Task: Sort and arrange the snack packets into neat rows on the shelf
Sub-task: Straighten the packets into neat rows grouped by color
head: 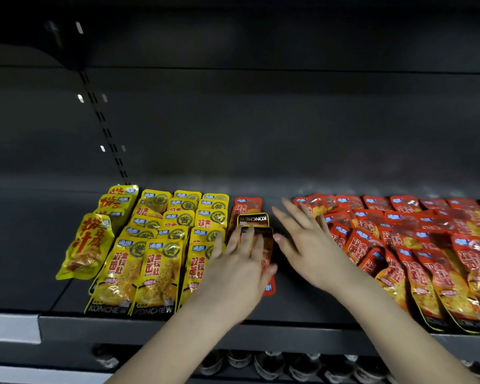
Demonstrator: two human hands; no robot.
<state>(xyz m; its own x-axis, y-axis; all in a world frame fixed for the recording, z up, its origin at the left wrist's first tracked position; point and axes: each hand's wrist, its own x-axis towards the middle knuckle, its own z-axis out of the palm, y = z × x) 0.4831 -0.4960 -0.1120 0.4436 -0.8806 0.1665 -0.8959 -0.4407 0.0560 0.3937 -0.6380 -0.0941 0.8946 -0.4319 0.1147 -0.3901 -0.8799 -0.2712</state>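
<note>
Yellow snack packets (150, 245) lie in overlapping rows on the left of the dark shelf (302, 309). Right of them runs a short column of red packets (248, 207), some turned upside down. My left hand (239, 261) lies flat with straight fingers on the nearest red packet (268, 253) of that column. My right hand (308, 239) hovers with spread fingers over the bare gap, its fingertips near the left edge of a loose heap of red packets (416, 239) covering the right side.
A larger yellow pouch (85, 245) with several like it behind stands at the far left of the rows. The shelf's front lip (122, 325) runs below. Bottle tops (269, 361) show on the lower shelf. The back wall is dark with a slotted upright (106, 128).
</note>
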